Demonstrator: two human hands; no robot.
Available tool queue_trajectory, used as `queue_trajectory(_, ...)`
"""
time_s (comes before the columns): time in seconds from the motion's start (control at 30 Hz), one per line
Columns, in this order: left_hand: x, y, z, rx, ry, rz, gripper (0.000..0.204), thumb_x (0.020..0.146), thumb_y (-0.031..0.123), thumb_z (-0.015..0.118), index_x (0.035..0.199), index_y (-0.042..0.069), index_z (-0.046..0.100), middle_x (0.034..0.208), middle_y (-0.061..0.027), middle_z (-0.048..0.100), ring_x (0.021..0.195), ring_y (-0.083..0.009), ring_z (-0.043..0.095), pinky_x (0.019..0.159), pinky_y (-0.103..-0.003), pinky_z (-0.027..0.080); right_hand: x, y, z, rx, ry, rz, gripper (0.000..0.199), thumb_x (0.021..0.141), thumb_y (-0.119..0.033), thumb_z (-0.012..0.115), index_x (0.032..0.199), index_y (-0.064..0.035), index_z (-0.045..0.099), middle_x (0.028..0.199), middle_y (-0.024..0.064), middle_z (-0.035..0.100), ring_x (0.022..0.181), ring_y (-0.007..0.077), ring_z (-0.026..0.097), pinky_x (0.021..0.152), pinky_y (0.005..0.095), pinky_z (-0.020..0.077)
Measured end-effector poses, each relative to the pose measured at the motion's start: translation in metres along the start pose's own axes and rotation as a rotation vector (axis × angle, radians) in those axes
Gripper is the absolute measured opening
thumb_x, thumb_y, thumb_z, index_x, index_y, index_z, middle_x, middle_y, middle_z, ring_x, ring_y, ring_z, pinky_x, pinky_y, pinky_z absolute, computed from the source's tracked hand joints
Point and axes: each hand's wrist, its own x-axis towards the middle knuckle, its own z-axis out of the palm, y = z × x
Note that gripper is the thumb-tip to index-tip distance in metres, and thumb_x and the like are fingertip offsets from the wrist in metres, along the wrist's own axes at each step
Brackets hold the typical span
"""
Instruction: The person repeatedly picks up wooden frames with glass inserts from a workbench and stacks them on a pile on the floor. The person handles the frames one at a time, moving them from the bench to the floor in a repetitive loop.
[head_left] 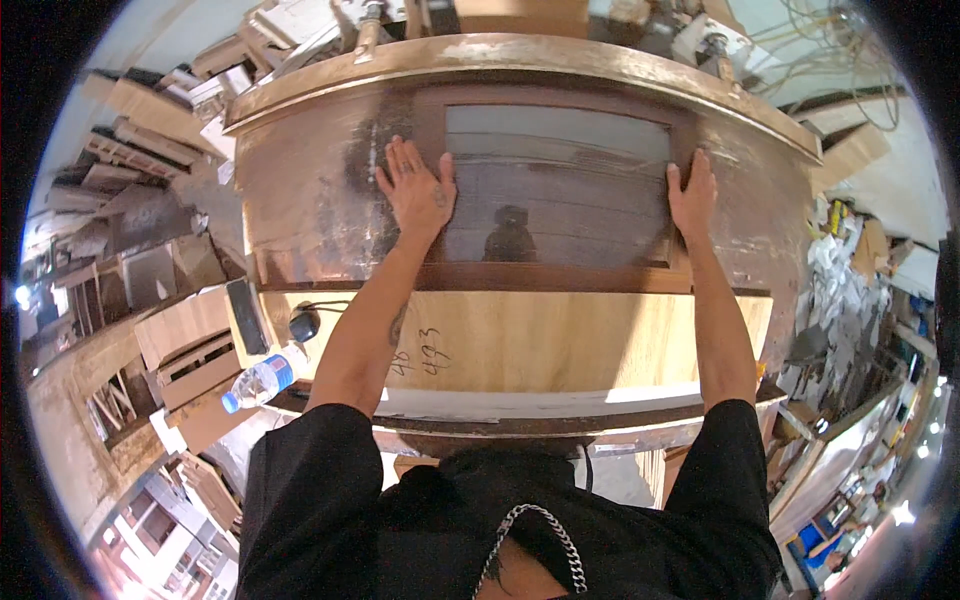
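Two hands, left (418,190), right (693,195), flat on one glazed frame (560,275)

Workbench (300,200), framed panel (555,190), plywood sheet (560,345)

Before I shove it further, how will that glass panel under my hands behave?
The glass panel probably slides stiffly, not bending. Its glossy, reflective face may be slippery under the left hand and right hand. Being glass, it is likely fragile at the edges and heavy for its thickness.
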Motion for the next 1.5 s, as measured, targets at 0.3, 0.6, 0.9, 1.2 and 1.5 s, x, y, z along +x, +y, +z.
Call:
queue_trajectory(0.3,-0.003,-0.004,0.008,0.032,0.054,0.036,0.076,0.097,0.055,0.026,0.142,-0.007,0.028,0.153,-0.0193,0.02,0.144,-0.0313,0.013,0.114,-0.052,0.008,-0.001,0.001,0.001,0.023,0.041,-0.026,0.069,0.094,-0.049,0.043,0.142,-0.0004,0.033,0.145,0.0219,0.036,0.135,0.0357,0.033,0.111,0.0487,0.0223)
queue_trajectory(0.6,-0.005,-0.012,0.017,0.011,0.127,0.101,0.074,0.096,0.053,0.033,0.14,-0.007,0.031,0.15,-0.0216,0.026,0.141,-0.034,0.02,0.112,-0.054,0.012,0.001,0.007,0.008,0.015,0.058,-0.081,0.071,0.094,-0.051,0.043,0.14,0.0025,0.033,0.144,0.021,0.037,0.135,0.0338,0.033,0.111,0.0486,0.0217)
queue_trajectory(0.9,-0.002,-0.001,0.006,-0.004,0.045,0.047,0.077,0.096,0.057,0.027,0.143,-0.005,0.027,0.152,-0.0197,0.022,0.142,-0.0324,0.018,0.113,-0.054,0.01,0.0,0.008,0.005,0.026,0.015,-0.067,0.078,0.094,-0.059,0.032,0.143,0.0024,0.029,0.147,0.0192,0.032,0.139,0.0306,0.027,0.114,0.0451,0.0173)
queue_trajectory(1.2,0.001,-0.018,0.02,-0.208,-0.029,-0.018,0.086,0.092,0.061,0.038,0.143,-0.007,0.026,0.154,-0.0222,0.015,0.144,-0.035,0.007,0.111,-0.056,0.005,0.011,0.003,-0.004,0.249,-0.086,0.1,0.084,0.087,-0.059,0.053,0.14,0.0026,0.035,0.15,0.0216,0.025,0.14,0.0309,0.024,0.114,0.0446,0.0168)
queue_trajectory(1.5,-0.012,-0.045,-0.115,-1.829,-0.038,-0.152,0.046,0.097,0.047,0.041,0.096,0.006,0.061,0.085,-0.0078,0.059,0.087,-0.0229,0.054,0.08,-0.038,0.043,-0.042,-0.009,-0.145,2.019,0.155,0.299,0.052,0.101,-0.042,0.034,0.112,0.0027,0.058,0.104,0.0091,0.067,0.093,0.0177,0.061,0.088,0.0303,0.0444)
